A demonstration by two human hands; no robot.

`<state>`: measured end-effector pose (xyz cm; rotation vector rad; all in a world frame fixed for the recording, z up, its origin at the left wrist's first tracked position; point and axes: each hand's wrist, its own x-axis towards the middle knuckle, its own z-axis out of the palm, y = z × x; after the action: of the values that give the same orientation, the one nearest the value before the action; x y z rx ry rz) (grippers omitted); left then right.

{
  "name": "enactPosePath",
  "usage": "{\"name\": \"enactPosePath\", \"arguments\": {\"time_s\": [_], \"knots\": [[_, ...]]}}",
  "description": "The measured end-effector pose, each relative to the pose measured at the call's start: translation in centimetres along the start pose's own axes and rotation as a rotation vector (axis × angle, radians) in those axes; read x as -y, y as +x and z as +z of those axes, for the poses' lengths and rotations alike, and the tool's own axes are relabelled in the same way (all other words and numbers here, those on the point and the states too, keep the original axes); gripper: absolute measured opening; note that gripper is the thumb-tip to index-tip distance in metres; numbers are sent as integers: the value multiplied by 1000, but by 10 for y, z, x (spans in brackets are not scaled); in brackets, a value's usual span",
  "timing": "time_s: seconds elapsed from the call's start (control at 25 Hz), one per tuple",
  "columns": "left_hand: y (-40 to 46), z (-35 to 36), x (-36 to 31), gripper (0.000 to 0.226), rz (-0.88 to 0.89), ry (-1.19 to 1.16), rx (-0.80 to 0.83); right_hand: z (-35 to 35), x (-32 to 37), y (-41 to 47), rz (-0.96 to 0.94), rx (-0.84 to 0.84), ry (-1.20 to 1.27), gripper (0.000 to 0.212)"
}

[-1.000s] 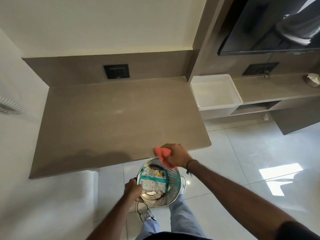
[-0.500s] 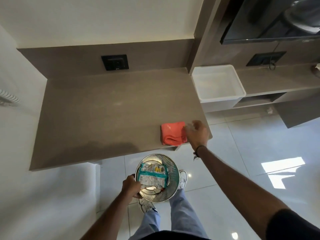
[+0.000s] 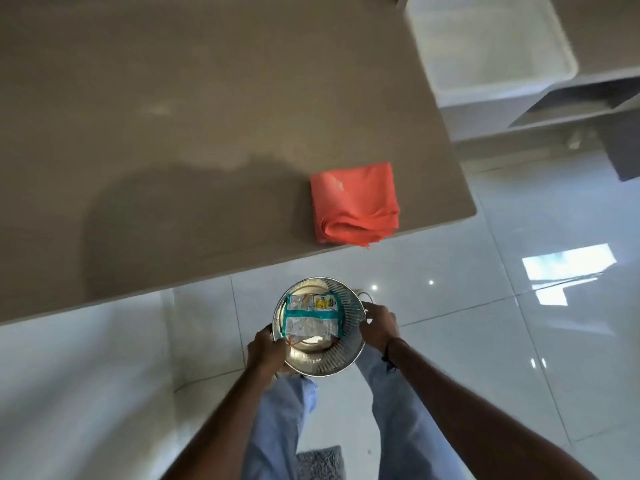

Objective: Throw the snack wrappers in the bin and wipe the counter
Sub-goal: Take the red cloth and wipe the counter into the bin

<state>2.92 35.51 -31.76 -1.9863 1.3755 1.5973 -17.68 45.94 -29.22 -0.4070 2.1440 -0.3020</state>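
Clasping bin [image 3: 341, 358] rim, left hand [image 3: 266, 349], right hand [image 3: 378, 327], wrappers [image 3: 310, 318] blurred inside

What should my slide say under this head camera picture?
Both hands hold the wrapper-filled bin; orange cloth on counter.

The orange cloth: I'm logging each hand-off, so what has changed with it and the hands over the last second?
The right hand carried the orange cloth from over the bin to the counter, let it go near the front right corner, then came back and took hold of the bin's rim. The left hand kept its hold on the bin; the wrappers stayed inside.
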Motion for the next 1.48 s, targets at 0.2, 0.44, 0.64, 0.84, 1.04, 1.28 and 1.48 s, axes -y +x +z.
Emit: {"name": "enactPosePath", "arguments": {"time_s": [0.2, 0.44, 0.64, 0.84, 1.04, 1.28, 1.48], "knots": [[97, 64, 51, 54, -118, -90, 72, 73, -58, 97, 59, 52, -70, 50], [129, 98, 66, 81, -235, -238, 202, 109, -92, 146, 186, 298, 2, 57], [59, 61, 44, 71, -84, -21, 226, 60, -71, 77, 346, 383, 535, 42], [-85, -17, -37, 26, 374, 114, 106, -37, 10, -58, 6, 59, 618, 20], [-179, -78, -141, 15, 744, -73, -130, -139, 93, -132, -275, -370, 581, 15], [-167, -77, -257, 29, 611, -17, -201, -200, 172, -99, -267, -236, 298, 45], [-151, -35, -322, 21, 617, 0, -208, -240, 183, -52, -233, -179, 289, 29]]}}
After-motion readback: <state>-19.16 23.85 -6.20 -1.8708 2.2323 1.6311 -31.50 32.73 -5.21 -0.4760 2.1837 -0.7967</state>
